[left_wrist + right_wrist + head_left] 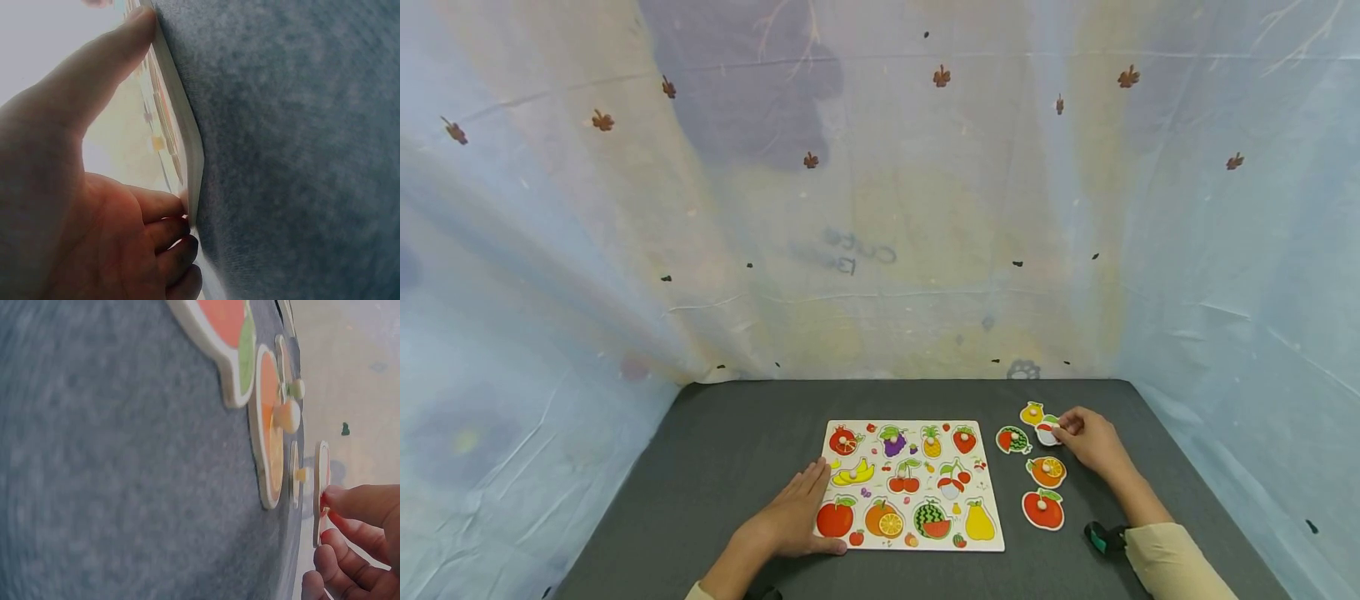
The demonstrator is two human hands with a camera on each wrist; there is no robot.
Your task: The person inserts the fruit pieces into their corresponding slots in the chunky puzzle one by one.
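A white fruit puzzle board [925, 540] lies flat on the dark table. My left hand [793, 517] rests at its left side, fingers fairly straight along the edge and thumb on the near left corner; the left wrist view shows the thumb [122, 47] against the board's edge [187, 134]. Beyond the board's right side, my right hand [1093, 442] pinches a white-and-red puzzle piece with a green leaf [1047, 432]. In the right wrist view this piece [321, 465] is held up on edge between thumb and fingers. Fingers partly hide its face.
Right of the board lie a yellow pear piece [1032, 412], a watermelon piece [1013, 440], an orange piece [1047, 472] and a red apple piece [1042, 509], with small knobs. A patterned curtain [880, 333] hangs behind the grey table [737, 425].
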